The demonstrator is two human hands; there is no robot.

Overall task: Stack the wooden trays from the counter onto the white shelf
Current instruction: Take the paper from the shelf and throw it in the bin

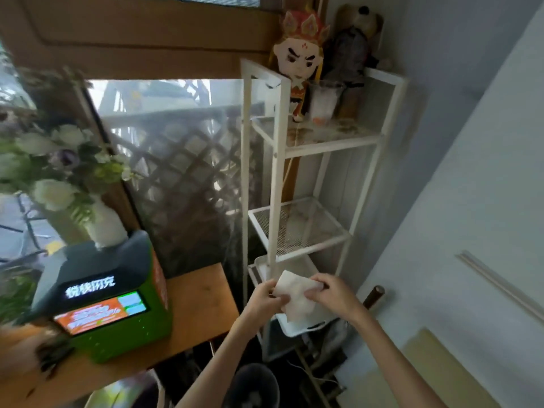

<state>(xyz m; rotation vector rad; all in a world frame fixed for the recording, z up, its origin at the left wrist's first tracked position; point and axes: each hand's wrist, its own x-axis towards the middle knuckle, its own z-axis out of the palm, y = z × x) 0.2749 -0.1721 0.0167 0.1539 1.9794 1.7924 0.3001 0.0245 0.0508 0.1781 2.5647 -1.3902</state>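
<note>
Both hands (297, 298) gripping white cloth (297, 301), over white tray (291, 328); clear cup (322, 103) on white shelf (276, 172)

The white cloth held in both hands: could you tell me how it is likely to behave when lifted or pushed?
The white cloth is probably floppy: it creases and sags between the left hand and right hand. It looks thin, so likely light. Pushed, it would probably bunch rather than slide.

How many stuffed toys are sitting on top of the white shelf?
2. A doll with a crown stands at the left of the white shelf's top level; a brown teddy sits to its right. Others may be hidden behind them.
</note>
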